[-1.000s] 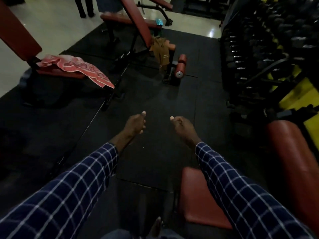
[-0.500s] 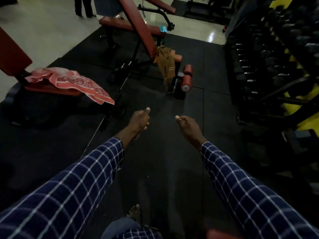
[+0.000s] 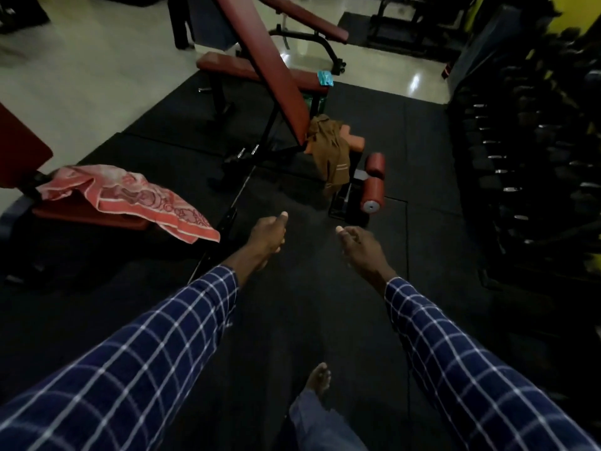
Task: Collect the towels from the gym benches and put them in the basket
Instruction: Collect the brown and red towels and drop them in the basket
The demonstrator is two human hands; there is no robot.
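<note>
A pink patterned towel point(image 3: 130, 196) is draped over the seat of a red bench point(image 3: 87, 213) at the left, one corner hanging off. A brown towel point(image 3: 331, 151) hangs from the seat of the red incline bench point(image 3: 270, 76) ahead. Something small and teal point(image 3: 325, 78) lies on the flat bench point(image 3: 227, 63) behind it. My left hand point(image 3: 266, 236) and right hand point(image 3: 357, 245) reach forward over the black mat with fingers loosely curled, thumbs out, holding nothing. Both are short of the towels. No basket is in view.
A dark dumbbell rack point(image 3: 527, 151) lines the right side. Red leg rollers point(image 3: 372, 183) stick out at the incline bench's foot. Black rubber mat point(image 3: 292, 320) covers the floor here; pale tiles point(image 3: 97, 76) lie beyond. My bare foot point(image 3: 320, 379) steps forward.
I have walked forward: both benches and their towels are nearer and larger. The red pads at the lower right have dropped out of view. My hands keep the same pose.
</note>
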